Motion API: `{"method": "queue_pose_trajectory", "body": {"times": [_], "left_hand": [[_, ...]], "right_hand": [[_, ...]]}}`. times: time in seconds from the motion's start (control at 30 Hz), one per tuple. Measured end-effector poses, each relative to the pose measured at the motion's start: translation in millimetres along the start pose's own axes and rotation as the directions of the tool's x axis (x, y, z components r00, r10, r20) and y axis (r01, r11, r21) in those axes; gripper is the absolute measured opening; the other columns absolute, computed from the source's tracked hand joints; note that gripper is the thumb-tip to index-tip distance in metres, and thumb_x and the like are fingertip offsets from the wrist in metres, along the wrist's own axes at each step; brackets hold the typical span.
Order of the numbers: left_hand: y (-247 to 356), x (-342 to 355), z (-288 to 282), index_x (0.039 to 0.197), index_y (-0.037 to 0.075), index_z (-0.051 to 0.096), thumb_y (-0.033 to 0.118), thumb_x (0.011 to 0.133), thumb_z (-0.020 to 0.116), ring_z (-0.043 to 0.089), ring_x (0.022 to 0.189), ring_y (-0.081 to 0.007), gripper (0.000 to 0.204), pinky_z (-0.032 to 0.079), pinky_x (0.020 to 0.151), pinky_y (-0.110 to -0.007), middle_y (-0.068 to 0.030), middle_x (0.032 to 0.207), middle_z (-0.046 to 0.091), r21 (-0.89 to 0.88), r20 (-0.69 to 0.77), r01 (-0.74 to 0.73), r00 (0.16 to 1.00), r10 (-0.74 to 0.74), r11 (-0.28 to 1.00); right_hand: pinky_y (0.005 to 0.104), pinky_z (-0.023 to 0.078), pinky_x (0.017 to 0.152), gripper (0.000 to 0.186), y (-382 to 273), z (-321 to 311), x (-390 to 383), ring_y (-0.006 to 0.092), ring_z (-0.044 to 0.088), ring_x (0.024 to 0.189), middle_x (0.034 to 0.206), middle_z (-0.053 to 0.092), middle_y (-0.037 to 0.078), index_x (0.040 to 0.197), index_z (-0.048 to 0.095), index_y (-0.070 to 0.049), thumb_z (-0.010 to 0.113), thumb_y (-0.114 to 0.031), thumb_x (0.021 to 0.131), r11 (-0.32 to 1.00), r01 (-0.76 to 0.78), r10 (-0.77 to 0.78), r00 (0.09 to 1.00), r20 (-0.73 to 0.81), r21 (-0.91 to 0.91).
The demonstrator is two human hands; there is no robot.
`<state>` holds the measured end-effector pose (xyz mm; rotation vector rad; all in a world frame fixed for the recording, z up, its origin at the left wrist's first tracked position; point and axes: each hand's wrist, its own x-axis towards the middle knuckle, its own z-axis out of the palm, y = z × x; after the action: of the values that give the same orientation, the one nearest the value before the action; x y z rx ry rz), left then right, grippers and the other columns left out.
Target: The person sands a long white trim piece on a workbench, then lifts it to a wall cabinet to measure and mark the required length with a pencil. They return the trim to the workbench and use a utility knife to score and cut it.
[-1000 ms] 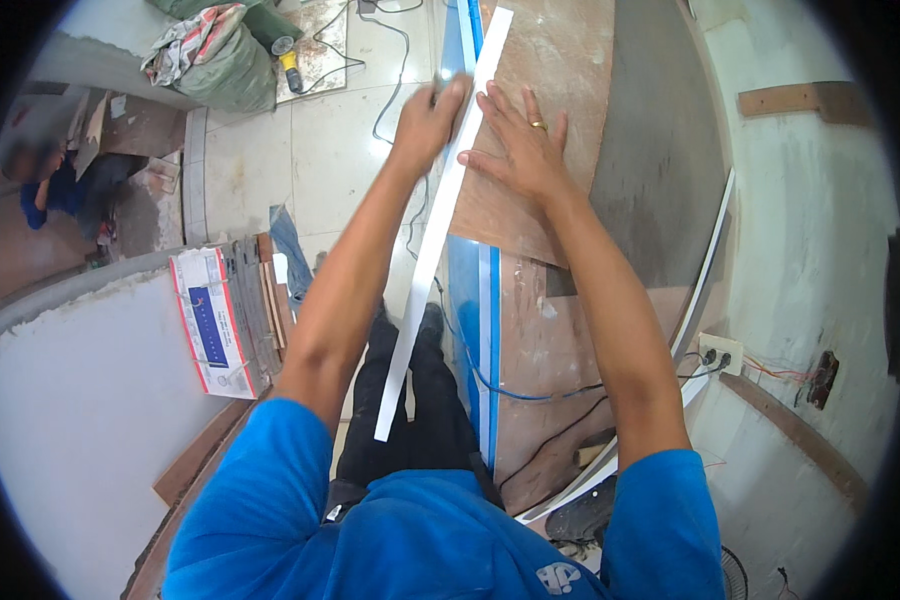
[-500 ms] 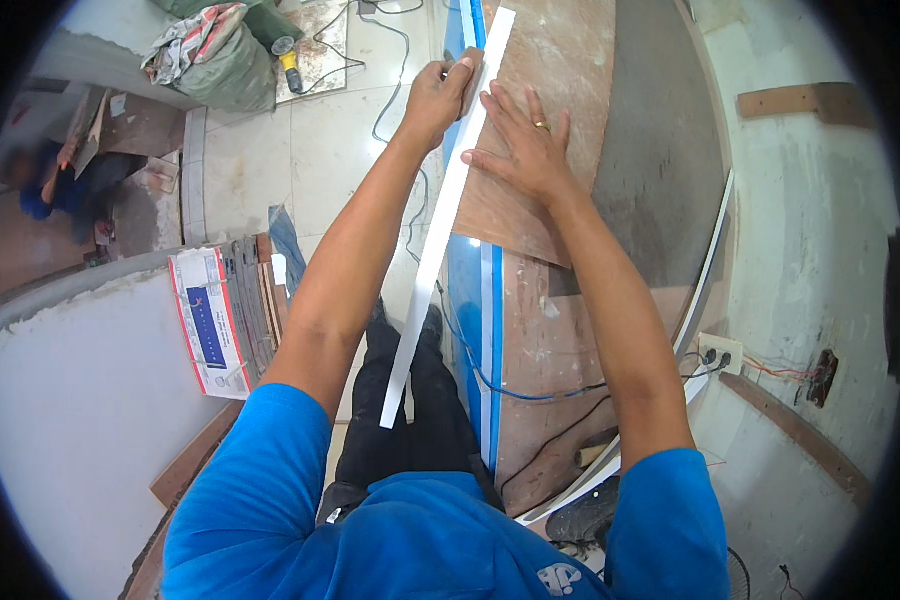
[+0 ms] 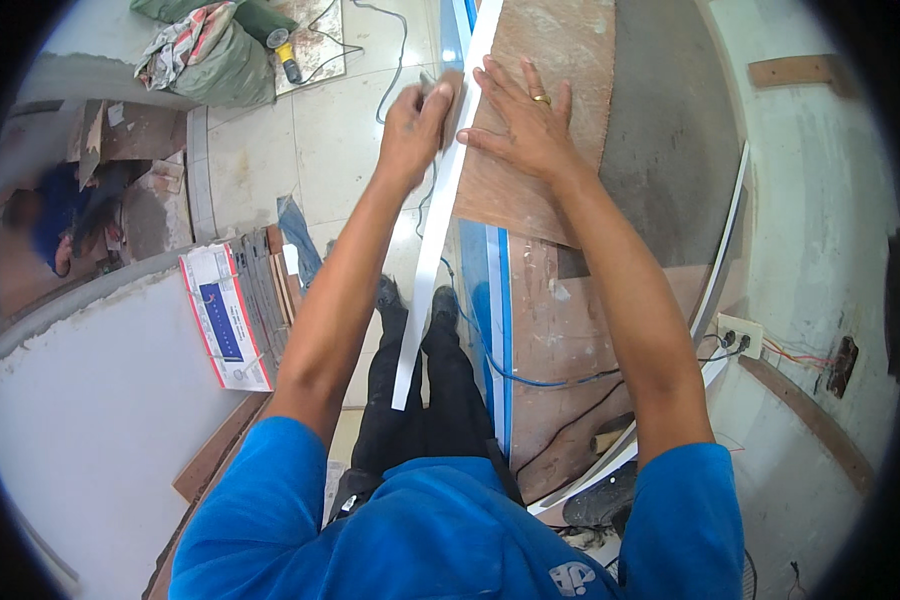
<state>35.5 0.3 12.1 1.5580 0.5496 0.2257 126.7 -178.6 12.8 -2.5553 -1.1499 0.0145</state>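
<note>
A long white strip (image 3: 425, 285) runs from the top down over my legs, along the left edge of a brown plywood sheet (image 3: 525, 210). My left hand (image 3: 417, 135) is closed on a small brown object (image 3: 450, 88) at the strip's left side; its exact kind is hard to make out. Across from it, my right hand (image 3: 515, 128) lies with fingers spread, fingertips and thumb at the strip and palm over the plywood. Blue-edged boards (image 3: 495, 330) show beneath, crossed by a blue cable (image 3: 530, 381).
Sacks (image 3: 195, 65), a yellow power tool (image 3: 285, 55) and cables lie on the tiled floor (image 3: 245, 170). Stacked boards (image 3: 260, 290) stand left. At right, a socket (image 3: 740, 338) with loose wires is by the wall. A person in blue (image 3: 55, 210) works beyond an opening at left.
My left hand rose along the strip, then came back down toward me. The strip and right hand sit higher in the picture, and the view has shifted slightly. The other person has changed posture.
</note>
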Motion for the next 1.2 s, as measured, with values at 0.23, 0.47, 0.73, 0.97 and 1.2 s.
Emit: {"method": "queue_pose_trajectory", "body": {"times": [0.23,0.47,0.73,0.97,1.2], "left_hand": [[-6.0,-34.8,0.6,0.095,-0.006,0.063,0.045,0.103,0.066,0.055,0.065,-0.0139,0.052,0.045,0.058,-0.033,-0.0097,0.074,0.062,-0.008,-0.044,-0.036,0.998,0.036,0.999],[18.1,23.5,2.3,0.094,-0.005,0.061,0.043,0.104,0.062,0.056,0.067,-0.0146,0.049,0.046,0.06,-0.033,-0.0101,0.075,0.061,0.018,-0.017,-0.082,0.996,0.083,0.996],[-9.8,-24.3,-6.5,0.102,-0.007,0.064,0.043,0.105,0.062,0.057,0.07,-0.0152,0.049,0.047,0.062,-0.033,-0.0109,0.081,0.064,0.013,-0.031,-0.011,0.999,0.012,1.0],[-32.2,-98.2,-35.8,0.104,-0.006,0.064,0.05,0.104,0.063,0.058,0.068,-0.0175,0.055,0.046,0.059,-0.033,-0.0101,0.08,0.062,0.245,-0.03,-0.005,0.999,0.013,0.97],[-23.7,-247.0,-92.9,0.14,0.0,0.058,0.042,0.105,0.064,0.061,0.098,-0.0128,0.055,0.051,0.088,-0.03,-0.0059,0.111,0.066,-0.365,0.151,0.426,0.904,-0.399,0.828]], "right_hand": [[0.0793,0.001,0.121,0.097,2.8,0.2,-2.3,0.0358,0.016,0.163,0.175,0.03,-0.006,0.162,0.045,-0.026,0.068,-0.078,0.082,1.0,-0.006,0.005,1.0,-0.015,-0.023],[0.0795,0.002,0.121,0.1,-7.0,-0.2,2.4,0.0356,0.016,0.163,0.175,0.029,-0.006,0.162,0.045,-0.026,0.068,-0.079,0.081,0.998,0.031,-0.033,0.999,-0.031,-0.059],[0.0793,0.003,0.121,0.099,0.6,-0.2,-1.0,0.0352,0.016,0.163,0.174,0.031,-0.005,0.162,0.045,-0.025,0.069,-0.078,0.081,0.999,-0.002,0.002,1.0,-0.009,-0.033],[0.0794,0.003,0.121,0.098,-3.3,1.1,1.7,0.0348,0.016,0.163,0.175,0.029,-0.006,0.163,0.043,-0.025,0.068,-0.076,0.083,0.998,-0.035,0.037,0.999,0.034,-0.06],[0.0787,0.0,0.122,0.099,-2.8,-1.3,-0.2,0.0349,0.014,0.164,0.175,0.029,-0.004,0.162,0.045,-0.024,0.07,-0.076,0.081,0.998,-0.027,0.029,0.998,0.05,-0.053]]}}
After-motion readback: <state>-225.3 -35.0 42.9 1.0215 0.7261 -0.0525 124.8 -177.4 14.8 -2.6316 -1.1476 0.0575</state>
